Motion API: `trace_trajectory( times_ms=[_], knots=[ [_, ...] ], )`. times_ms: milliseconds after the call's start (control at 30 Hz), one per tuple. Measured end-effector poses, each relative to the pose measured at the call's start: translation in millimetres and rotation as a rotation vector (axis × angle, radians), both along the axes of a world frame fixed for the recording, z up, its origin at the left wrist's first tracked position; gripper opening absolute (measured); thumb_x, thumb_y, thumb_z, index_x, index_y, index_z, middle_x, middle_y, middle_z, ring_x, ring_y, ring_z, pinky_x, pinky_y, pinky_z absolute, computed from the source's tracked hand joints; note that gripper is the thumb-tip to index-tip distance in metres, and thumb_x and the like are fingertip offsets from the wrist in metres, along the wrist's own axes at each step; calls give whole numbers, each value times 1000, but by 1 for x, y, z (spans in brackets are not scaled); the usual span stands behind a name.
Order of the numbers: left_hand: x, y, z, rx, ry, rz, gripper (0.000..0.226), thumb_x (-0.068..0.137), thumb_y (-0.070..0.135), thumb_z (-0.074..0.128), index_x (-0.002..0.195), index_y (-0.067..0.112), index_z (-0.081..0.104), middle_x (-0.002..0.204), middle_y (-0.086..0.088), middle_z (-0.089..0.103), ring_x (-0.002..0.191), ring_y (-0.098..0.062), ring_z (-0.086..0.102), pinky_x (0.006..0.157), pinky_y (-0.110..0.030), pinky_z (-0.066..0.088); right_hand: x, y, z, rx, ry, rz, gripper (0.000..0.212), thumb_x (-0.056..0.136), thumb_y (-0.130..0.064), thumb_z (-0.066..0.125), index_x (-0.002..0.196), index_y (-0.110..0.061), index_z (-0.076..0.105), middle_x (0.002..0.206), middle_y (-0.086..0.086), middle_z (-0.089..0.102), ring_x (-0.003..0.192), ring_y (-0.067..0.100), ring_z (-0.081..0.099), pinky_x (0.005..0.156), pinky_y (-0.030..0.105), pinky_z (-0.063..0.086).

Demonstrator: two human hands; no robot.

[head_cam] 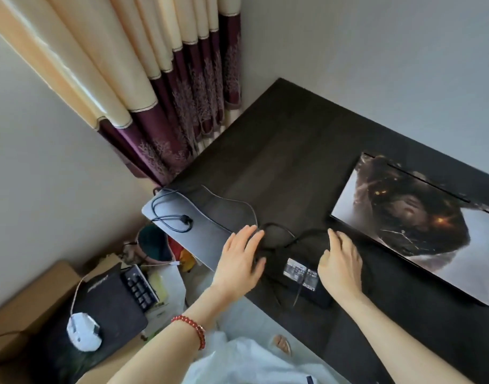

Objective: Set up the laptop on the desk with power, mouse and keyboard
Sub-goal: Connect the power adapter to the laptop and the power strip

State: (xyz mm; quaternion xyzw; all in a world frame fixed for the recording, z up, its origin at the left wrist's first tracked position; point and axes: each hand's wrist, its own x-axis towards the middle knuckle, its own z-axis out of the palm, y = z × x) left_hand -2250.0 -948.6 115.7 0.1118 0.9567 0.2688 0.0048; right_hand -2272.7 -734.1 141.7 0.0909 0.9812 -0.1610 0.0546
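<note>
Both hands sit over the power brick [304, 278] at the near tabletop [279, 151] edge; left hand [239, 261] is spread flat, fingers straight, resting on the looped black cable [282, 234]; right hand [341, 266] has relaxed fingers, tips on the cable's other loop, gripping nothing I can see. Laptop [412, 231] lies closed just right of the right hand, lid decal up; it's not yet opened or plugged, so I judge the task early.

Risks: cable is still tangled across the brick, so pulling one loop could tighten a knot or drag the brick off the near edge, since it sits close to it; a hard tug toward the laptop could skid it too. Grey mat [182, 231] overhangs the left edge with a thin cord [171, 217] on it; an elbow sweep could tip it down. Mouse [84, 331] and keyboard [140, 286] are well apart, down on boxes left of the tabletop; the mouse's cord [79, 289] trails into clutter and may snag when lifted.
</note>
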Motion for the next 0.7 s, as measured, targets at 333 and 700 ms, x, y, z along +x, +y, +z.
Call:
trace_trajectory(
  times_ms=[333,700],
  knots=[
    [-16,-236,-73,343,-530,630,71,89,13,56,146,6,15,153,-9,22,140,-26,24,113,-44,27,-66,-255,-25,-146,-9,715,45,93,-16,41,137,-19,36,142,1,39,133,18,32,110,37,24],
    [13,-292,-70,338,-224,519,20,95,15,48,103,11,66,92,2,64,83,-9,55,74,-14,38,-68,-340,-47,174,117,1183,36,84,-19,61,120,-14,56,103,5,67,106,24,59,105,60,31]
  ],
)
